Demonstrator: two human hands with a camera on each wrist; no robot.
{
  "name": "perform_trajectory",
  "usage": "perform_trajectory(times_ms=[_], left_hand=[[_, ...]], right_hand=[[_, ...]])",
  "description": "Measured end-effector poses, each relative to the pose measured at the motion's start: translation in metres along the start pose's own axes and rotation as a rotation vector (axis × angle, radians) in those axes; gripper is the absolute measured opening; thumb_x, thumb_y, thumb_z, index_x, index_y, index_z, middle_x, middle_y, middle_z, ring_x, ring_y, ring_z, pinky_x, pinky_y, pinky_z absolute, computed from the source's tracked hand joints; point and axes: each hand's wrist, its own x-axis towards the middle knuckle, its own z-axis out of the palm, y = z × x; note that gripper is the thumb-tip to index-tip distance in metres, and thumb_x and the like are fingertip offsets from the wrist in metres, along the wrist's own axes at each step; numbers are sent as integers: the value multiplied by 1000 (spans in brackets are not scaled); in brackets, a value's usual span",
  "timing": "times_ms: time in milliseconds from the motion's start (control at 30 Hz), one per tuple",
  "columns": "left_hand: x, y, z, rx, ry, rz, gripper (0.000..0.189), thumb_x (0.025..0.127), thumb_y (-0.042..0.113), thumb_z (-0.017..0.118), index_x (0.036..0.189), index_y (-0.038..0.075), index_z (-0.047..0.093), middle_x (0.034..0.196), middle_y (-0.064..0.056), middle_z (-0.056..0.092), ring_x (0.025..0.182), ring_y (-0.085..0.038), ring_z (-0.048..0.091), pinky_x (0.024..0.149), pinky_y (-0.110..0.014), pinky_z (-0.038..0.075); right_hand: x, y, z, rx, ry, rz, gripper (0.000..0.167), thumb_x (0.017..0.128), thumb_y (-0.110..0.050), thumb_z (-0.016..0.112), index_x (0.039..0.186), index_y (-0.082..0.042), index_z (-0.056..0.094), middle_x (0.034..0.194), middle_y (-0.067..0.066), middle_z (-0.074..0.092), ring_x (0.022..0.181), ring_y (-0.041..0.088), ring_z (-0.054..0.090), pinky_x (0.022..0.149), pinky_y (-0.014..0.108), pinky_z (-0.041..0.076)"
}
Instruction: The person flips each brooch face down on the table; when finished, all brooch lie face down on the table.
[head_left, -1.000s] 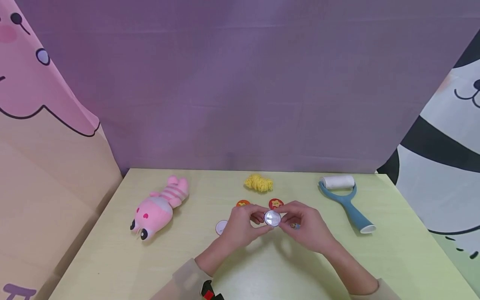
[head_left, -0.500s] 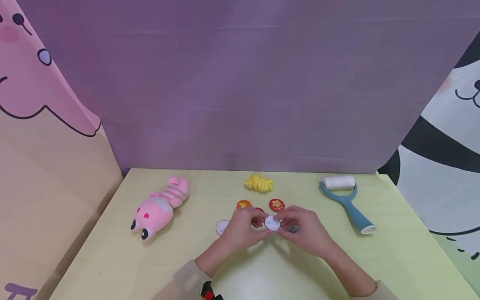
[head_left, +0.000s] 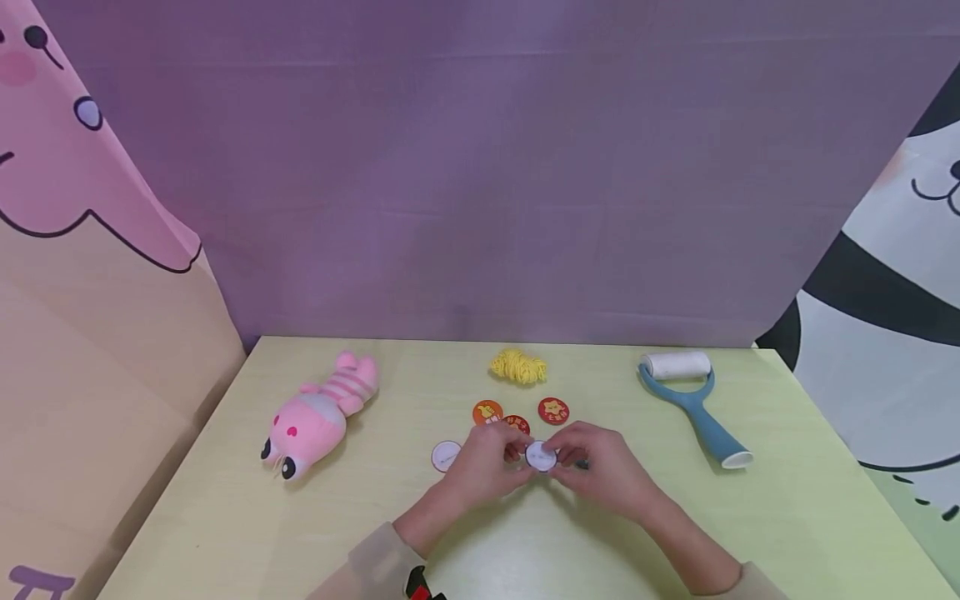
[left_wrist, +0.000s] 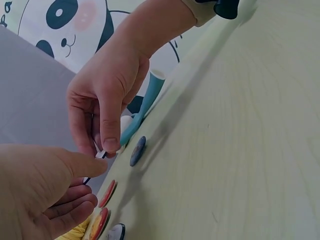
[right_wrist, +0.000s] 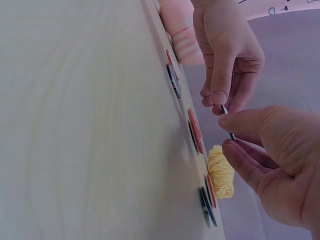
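Observation:
A small round disc (head_left: 541, 456) with a white face and dark rim is pinched by both hands, one at each side. My left hand (head_left: 486, 468) holds its left edge between thumb and fingers, and my right hand (head_left: 611, 473) holds the right edge. Both wrist views show the disc almost edge-on, raised off the table. Just beyond the hands lie an orange printed disc (head_left: 487, 412), a red disc (head_left: 517, 425) and another red disc (head_left: 553, 410). A white disc (head_left: 446, 456) lies left of my left hand. The left wrist view shows a blue disc (left_wrist: 138, 151) near my right hand.
A pink plush toy (head_left: 318, 421) lies on the left of the pale wooden table (head_left: 315, 533). Toward the back is a yellow yarn bundle (head_left: 518, 367). A blue-handled lint roller (head_left: 701, 412) lies at the right. A purple cloth (head_left: 480, 183) hangs behind the table.
Both hands have lowered slightly toward me with the disc between them. Its face has turned from glinting to plain white. More of the orange and red discs now shows.

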Motion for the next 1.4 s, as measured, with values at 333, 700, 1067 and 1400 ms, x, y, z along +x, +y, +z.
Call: perform_trajectory(times_ms=[333,700,1067,1400], left_hand=[[0,-5,9,55,-10,9,21,88,17,88,106,6,83,85,-2,71,77,-11,60,69,-12,48],[2,-11,18,99,-45,-17,16,89,17,87,102,11,83,76,1,63,72,-1,46,64,-14,41],[0,-10,19,111,-67,-46,18,89,18,86,105,10,83,81,5,63,75,-3,50,67,-14,45],[2,-7,20,143,-63,-37,18,90,17,86,105,8,83,82,4,65,75,-4,49,67,-14,43]], right_hand=[[-1,5,6,-32,-26,-7,23,83,1,86,103,-8,81,100,2,75,82,6,71,74,27,65],[0,8,12,-85,-44,0,20,81,-2,89,99,-7,81,94,1,75,80,11,72,75,27,65],[3,4,13,-126,-76,59,20,81,-2,88,99,-4,81,93,3,75,77,6,68,72,20,61],[5,4,14,-139,-82,80,20,81,-4,89,99,-5,81,93,2,75,75,4,66,70,17,59]])
